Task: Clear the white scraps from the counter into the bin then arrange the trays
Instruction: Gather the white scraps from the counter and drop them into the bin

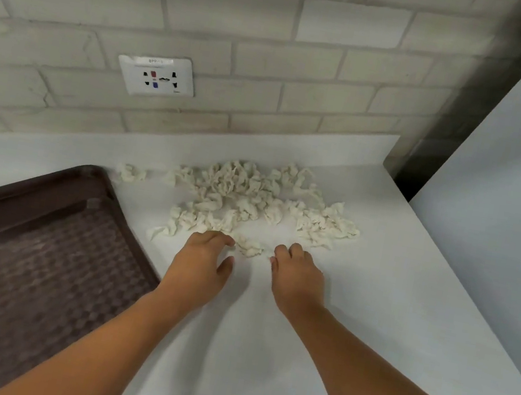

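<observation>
Bench (372,304) w/ white scraps (245,194); L hand (203,257), R hand (299,275) fingers curled, grip unclear; hasty raking cd scatter bits

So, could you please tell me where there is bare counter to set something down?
Bare counter lies right of the white scraps, out to the edge, and in the near strip between the forearms. The brown tray fills the left; scraps crowd the middle back, with the left hand and right hand at their near edge.
</observation>
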{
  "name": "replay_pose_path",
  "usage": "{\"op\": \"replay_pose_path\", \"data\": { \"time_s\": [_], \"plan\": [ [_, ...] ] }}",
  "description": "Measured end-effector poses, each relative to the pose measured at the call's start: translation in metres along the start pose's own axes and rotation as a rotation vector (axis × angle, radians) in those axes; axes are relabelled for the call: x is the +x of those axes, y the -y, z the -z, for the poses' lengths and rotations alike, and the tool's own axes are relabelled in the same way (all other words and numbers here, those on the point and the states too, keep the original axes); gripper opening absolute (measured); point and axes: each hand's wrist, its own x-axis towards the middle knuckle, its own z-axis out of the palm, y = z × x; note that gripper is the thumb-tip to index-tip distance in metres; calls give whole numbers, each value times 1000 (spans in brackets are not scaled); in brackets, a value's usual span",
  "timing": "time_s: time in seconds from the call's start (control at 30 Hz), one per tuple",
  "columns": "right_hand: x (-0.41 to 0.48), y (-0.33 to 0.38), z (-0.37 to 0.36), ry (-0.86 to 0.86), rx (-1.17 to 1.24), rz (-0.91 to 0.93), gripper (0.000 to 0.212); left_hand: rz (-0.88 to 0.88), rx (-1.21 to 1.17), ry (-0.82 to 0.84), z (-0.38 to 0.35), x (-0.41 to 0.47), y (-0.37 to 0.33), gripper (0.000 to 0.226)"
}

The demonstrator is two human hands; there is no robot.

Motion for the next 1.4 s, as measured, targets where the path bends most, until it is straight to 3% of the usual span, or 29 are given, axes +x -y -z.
{"op": "replay_pose_path", "data": {
  "time_s": [0.17, 0.37, 0.5, 0.63, 0.77, 0.83, 0.97, 1.1, 1.23, 1.4],
  "plan": [
    [3, -7, 0, 8, 115, 22, 22, -37, 15, -44, -14, 14, -3, 33],
    [0, -23, 8, -59, 316, -50, 20, -140, 164, 76, -37, 35, -17, 34],
    [-16, -37, 19, -105, 308, -111, 47, -238, 241, 158, -49, 38, -23, 22],
    [-38, -58, 24, -111, 360, -204, 41, -292, 114, 226, -58, 32, -36, 22],
    [-62, -81, 31, -156, 501, -312, 18, -123, -207, 199, -57, 19, -69, 25],
    [-77, -90, 39, -177, 539, -349, 20, -9, -348, 210, -52, 13, -91, 27],
    [-112, -104, 65, -196, 569, -395, 17, 29, -353, 274, -50, 0, -131, 28],
    [-151, -125, 91, -264, 540, -392, 43, -14, -273, 277, -55, -23, -178, 59],
    [-195, -142, 112, -247, 495, -420, 57, -67, -269, 295, -64, -57, -221, 66],
    [-251, -162, 124, -207, 450, -499, 58, -93, -305, 385, -75, -103, -263, 67]
  ]
}}
